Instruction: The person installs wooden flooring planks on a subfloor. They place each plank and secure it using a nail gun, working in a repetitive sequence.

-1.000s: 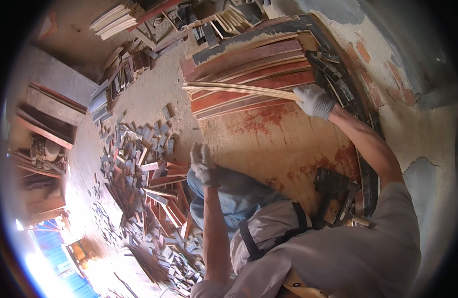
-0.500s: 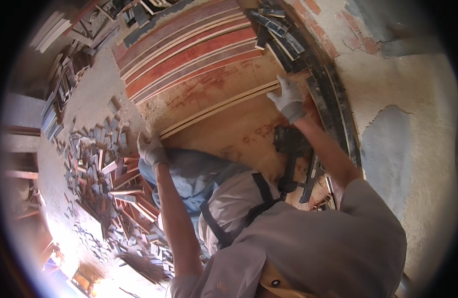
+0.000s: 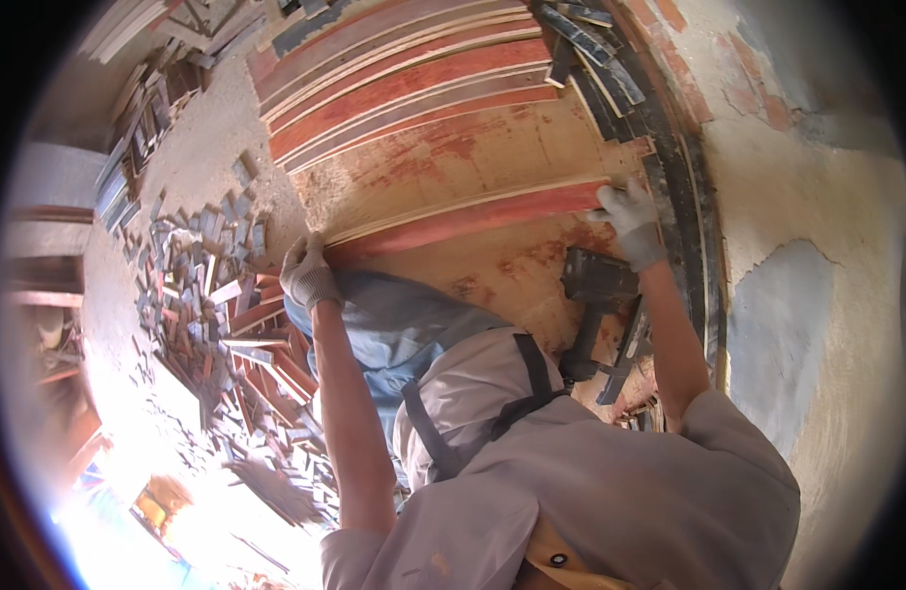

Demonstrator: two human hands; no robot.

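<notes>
A long narrow wooden strip (image 3: 472, 218), red on its broad face with a pale edge, stretches across a plywood sheet in front of me. My left hand (image 3: 310, 275), in a pale glove, grips its left end beside my blue-trousered knee. At the far end, my gloved right hand (image 3: 632, 224) has its fingers closed about the strip's tip. A black nail gun (image 3: 598, 277) lies just below my right hand, on the plywood (image 3: 423, 162).
Several red and brown strips (image 3: 404, 84) lie side by side ahead. Dark offcuts (image 3: 595, 54) are stacked at the far right, near a wall (image 3: 817, 177) with patchy plaster. Small wood scraps (image 3: 227, 285) cover the floor on my left.
The strip has turned from showing narrow pale edges to showing its red face. Both hands stayed at its ends. The whole view has shifted slightly.
</notes>
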